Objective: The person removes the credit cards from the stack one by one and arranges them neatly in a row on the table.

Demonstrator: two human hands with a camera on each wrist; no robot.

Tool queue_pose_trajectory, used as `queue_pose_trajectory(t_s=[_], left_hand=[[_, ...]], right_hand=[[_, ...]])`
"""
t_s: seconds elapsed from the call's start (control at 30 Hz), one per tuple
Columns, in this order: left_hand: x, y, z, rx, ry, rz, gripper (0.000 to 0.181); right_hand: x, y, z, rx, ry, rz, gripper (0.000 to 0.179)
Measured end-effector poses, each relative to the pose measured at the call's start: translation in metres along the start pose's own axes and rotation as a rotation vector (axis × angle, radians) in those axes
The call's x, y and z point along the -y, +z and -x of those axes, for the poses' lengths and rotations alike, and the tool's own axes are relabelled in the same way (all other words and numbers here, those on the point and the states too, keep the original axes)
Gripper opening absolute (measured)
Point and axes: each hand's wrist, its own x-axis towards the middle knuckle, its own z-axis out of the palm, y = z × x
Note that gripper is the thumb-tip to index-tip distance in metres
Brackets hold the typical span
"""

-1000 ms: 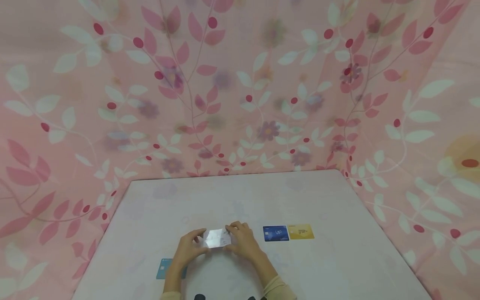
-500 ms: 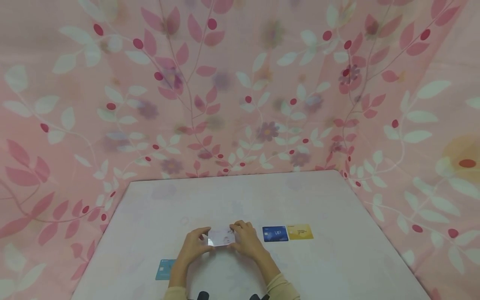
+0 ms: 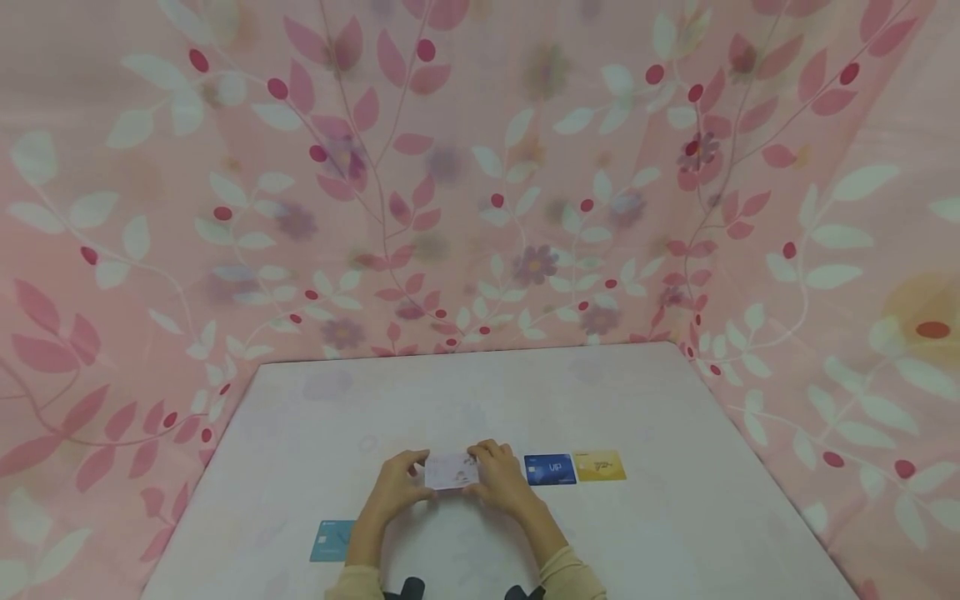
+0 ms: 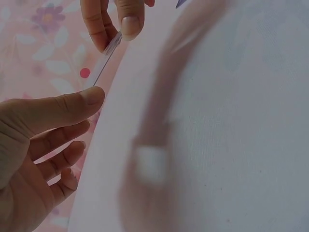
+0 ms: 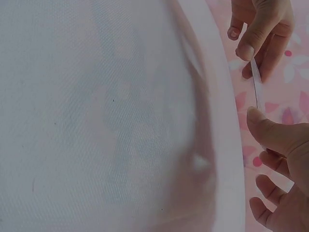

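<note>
Both hands hold a pale, thin card (image 3: 451, 472) between them over the middle of the table. My left hand (image 3: 400, 483) pinches its left end between thumb and fingers, and my right hand (image 3: 500, 480) does the same at the right end. In the left wrist view the card (image 4: 105, 63) shows nearly edge-on, raised off the tabletop. A faint printed pattern marks its right part in the head view. Just right of my right hand lie a blue VIP card (image 3: 550, 469) and a yellow card (image 3: 599, 466), side by side.
A teal card (image 3: 330, 542) lies at the front left, partly hidden by the left forearm. The white table (image 3: 660, 533) is enclosed at the back and sides by pink floral cloth (image 3: 465, 167). Dark rounded things show at the wrists.
Both hands have moved slightly to the right with the pale card, closer to the blue card. The bright glare on the pale card has faded. The blue, yellow and teal cards stayed put.
</note>
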Motion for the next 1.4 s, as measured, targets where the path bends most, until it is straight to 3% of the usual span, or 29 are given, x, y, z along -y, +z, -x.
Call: queue_pose_trajectory(t_s=[0.23, 0.7, 1.1, 1.4], left_hand=[[-0.006, 0.000, -0.005, 0.005, 0.038, -0.019, 0.060], [-0.003, 0.021, -0.017, 0.032, 0.018, -0.106, 0.056], [-0.007, 0.035, -0.025, 0.047, 0.009, -0.108, 0.057], [-0.008, 0.039, -0.028, 0.060, -0.019, -0.121, 0.057]], right_hand=[[-0.002, -0.004, 0.003, -0.014, -0.015, -0.031, 0.057], [-0.018, -0.001, 0.004, -0.032, -0.024, -0.015, 0.058], [-0.034, 0.004, 0.006, -0.014, 0.029, -0.065, 0.060], [-0.039, 0.005, 0.006, -0.025, 0.025, -0.073, 0.059]])
